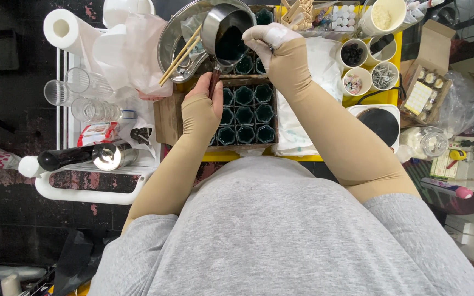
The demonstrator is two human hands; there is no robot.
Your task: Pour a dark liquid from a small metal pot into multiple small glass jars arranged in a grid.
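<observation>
The left hand (201, 107) is wrapped tight around the dark handle of a small metal saucepan (227, 34). The pan's long line runs from the hand straight away from the person, so the bowl end sits past the far edge of a wooden tray (163, 118). Inside the pan is a very dark green liquid. The right hand (272, 46) is at the pan's right rim, fingers curled together as if pinching something small, but what it pinches cannot be made out. The left hand carries the pan, and the right hand only reaches in from the side. The tray lies right under the pan and both hands, and it is full of small glass cups (244, 116) in rows, each filled with the same dark green stuff. Left of the pan, a big metal bowl (174, 38) holds wooden chopsticks (179, 55). At the far right corner of the yellow table (393, 93) stand white paper cups (368, 68) with dark bits, beads and metal pieces inside. Empty drinking glasses (78, 93) lie on a white rack to the left.
</observation>
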